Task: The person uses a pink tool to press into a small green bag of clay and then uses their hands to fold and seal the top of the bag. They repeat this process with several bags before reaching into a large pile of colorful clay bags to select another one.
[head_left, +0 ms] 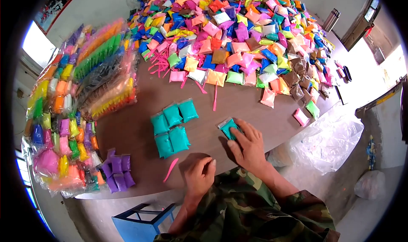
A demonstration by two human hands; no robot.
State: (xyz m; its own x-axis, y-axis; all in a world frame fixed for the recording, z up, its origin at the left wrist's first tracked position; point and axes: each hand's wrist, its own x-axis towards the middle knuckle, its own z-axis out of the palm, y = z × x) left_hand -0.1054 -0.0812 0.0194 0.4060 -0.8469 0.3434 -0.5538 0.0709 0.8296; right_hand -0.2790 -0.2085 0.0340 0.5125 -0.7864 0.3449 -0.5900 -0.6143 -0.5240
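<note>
My right hand (248,145) rests on a teal packet (228,127) on the brown table (195,101), its fingers spread and their tips on the packet. My left hand (200,174) lies at the table's near edge with its fingers curled; whether they hold anything is hidden. Left of my hands, several teal packets (173,122) lie grouped in two rows. A pink plastic strip (171,170) lies between that group and my left hand. Farther left sits a small pile of purple packets (118,172).
A large heap of mixed coloured packets (238,46) covers the table's far side. Clear bags of sorted packets (68,140) line the left side. A clear plastic bag (329,138) hangs at the right edge. A blue stool (140,223) stands below; a metal flask (331,20) stands behind.
</note>
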